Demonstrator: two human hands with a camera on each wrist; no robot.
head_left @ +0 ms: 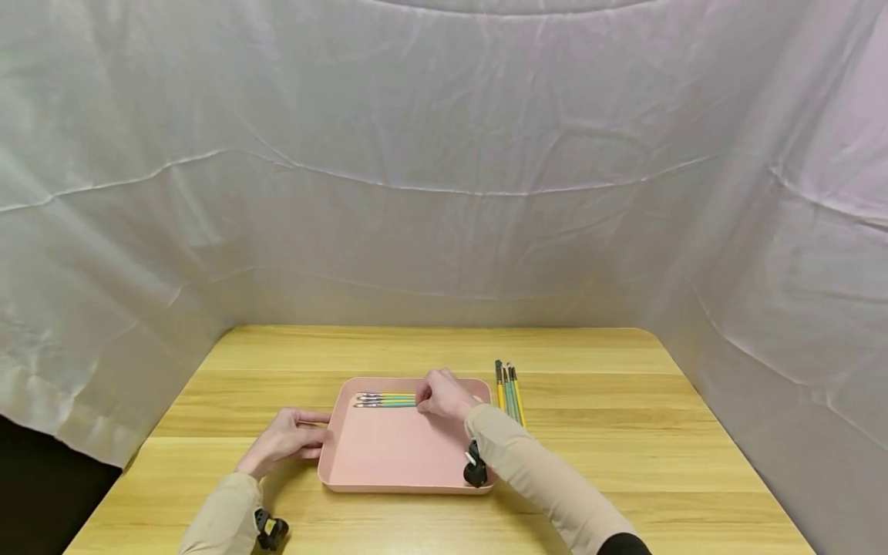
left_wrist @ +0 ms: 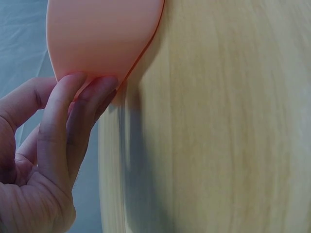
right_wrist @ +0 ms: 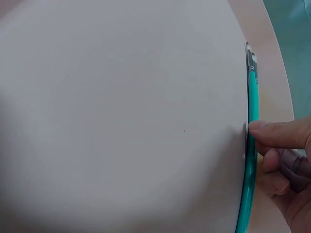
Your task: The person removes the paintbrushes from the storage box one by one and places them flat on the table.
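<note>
A pink tray [head_left: 395,459] lies on the wooden table [head_left: 624,432]. A few thin pens [head_left: 385,400], green and yellow with silver tips, lie side by side along its far wall. My right hand [head_left: 433,397] reaches over the tray and pinches a teal pen [right_wrist: 251,160] at its right end, thumb on top and fingers [right_wrist: 279,165] curled behind it. My left hand [head_left: 315,435] is at the tray's left rim [left_wrist: 136,63], with straight fingertips [left_wrist: 85,92] pressed against it.
More pens [head_left: 509,389] lie in a tight row on the table just right of the tray. White cloth [head_left: 444,193] hangs around the back and both sides of the table. Small black cameras [head_left: 475,466] sit on both wrists.
</note>
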